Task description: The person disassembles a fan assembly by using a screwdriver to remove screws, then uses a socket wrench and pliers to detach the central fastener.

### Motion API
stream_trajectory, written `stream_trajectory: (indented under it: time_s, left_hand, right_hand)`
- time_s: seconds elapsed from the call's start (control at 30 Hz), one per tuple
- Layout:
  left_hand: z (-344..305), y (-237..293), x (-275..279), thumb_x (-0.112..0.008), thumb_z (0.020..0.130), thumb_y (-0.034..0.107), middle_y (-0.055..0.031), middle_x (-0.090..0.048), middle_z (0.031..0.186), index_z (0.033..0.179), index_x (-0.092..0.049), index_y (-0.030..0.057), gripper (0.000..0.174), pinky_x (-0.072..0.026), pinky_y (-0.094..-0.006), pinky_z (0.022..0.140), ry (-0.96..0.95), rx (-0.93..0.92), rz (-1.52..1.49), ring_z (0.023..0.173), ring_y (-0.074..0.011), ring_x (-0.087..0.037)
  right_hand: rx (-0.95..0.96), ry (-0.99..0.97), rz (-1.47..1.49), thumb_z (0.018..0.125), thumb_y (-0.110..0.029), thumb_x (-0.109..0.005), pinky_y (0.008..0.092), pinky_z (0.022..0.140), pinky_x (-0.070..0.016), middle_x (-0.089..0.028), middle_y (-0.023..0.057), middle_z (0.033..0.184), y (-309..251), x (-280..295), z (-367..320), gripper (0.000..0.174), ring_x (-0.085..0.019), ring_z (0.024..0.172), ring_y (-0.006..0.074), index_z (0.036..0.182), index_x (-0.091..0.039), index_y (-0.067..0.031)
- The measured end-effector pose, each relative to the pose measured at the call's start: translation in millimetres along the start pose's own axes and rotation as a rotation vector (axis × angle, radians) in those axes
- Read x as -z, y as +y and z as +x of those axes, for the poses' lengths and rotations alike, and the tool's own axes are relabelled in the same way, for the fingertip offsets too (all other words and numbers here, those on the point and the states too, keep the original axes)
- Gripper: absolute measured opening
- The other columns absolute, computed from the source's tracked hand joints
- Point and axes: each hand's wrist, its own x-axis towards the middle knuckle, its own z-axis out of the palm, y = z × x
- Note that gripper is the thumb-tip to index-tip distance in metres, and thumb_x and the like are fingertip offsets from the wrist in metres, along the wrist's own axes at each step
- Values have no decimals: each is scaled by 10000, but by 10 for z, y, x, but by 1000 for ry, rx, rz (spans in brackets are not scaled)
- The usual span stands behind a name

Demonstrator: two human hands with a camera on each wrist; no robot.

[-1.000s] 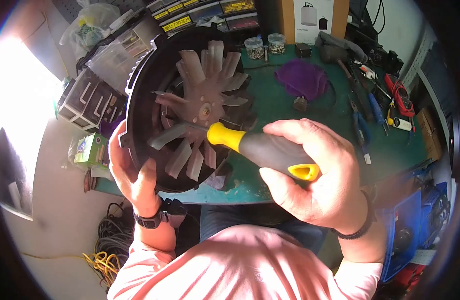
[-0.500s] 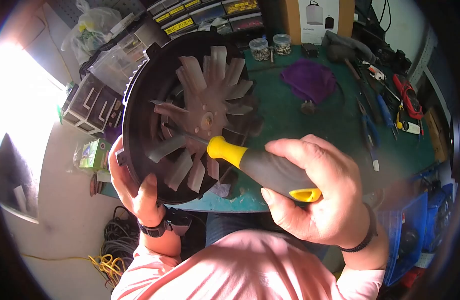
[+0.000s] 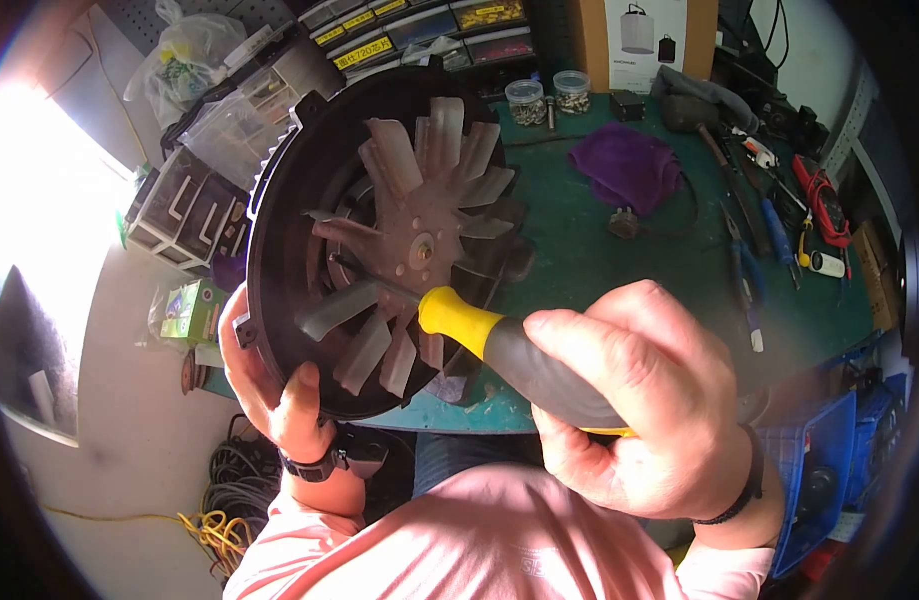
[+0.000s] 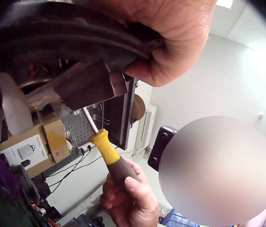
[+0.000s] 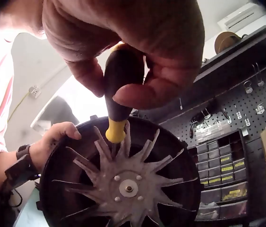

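One yellow and black screwdriver (image 3: 494,345) sits in the right hand (image 3: 659,400), with the fingers curled round its handle; its thin rod pokes between the blades of a fan (image 3: 409,225); the fan sits inside a round black case (image 3: 287,230); the left hand (image 3: 279,395) grips the case's rim; a purple cloth (image 3: 627,165) lies on the green table (image 3: 569,255).

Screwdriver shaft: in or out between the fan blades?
In: the screwdriver has its shaft between two fan blades in the head view. Tip contact: cannot tell.
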Motion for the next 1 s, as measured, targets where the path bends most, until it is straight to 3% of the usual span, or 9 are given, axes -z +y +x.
stream_trajectory:
  time_s: [0.27,0.33,0.47,0.7,1.0]
  left_hand:
    - [-10,-33,30,-701,704,239,-165,-544,1160,1319,-334,-64,778,-435,-308,880,-12,-4,6,1010,-221,-563]
    - [-30,-83,53,-692,714,225,-168,-542,1166,1313,-358,-77,750,-431,-310,890,44,-108,79,1018,-220,-561]
    - [-40,-14,79,-693,718,227,-155,-557,1141,1279,-418,-88,699,-422,-299,890,28,-67,136,1001,-206,-560]
    - [-22,14,122,-715,694,273,-134,-587,1073,1178,-519,-101,642,-423,-287,859,2,-18,190,953,-178,-558]
    - [-30,-32,189,-701,654,221,-176,-575,1111,1139,-550,-114,609,-418,-330,903,25,-54,229,988,-220,-558]
  right_hand:
    - [15,-108,-29,624,76,-677,300,559,-490,-561,123,870,-11,35,24,473,-594,697,236,1083,-593,-5]
    - [-166,-51,98,645,60,-689,292,597,-497,-567,130,893,-80,8,35,494,-602,730,237,1120,-570,0]
    - [-229,-3,164,729,-43,-720,289,656,-504,-614,135,872,-184,-43,85,475,-630,732,224,1157,-527,34]
    - [-249,-47,182,727,-67,-744,283,650,-500,-632,123,822,-76,3,161,284,-640,722,219,947,-598,37]
    - [-122,-18,112,693,-76,-766,301,593,-496,-611,127,770,-4,-13,169,318,-614,652,250,947,-603,26]
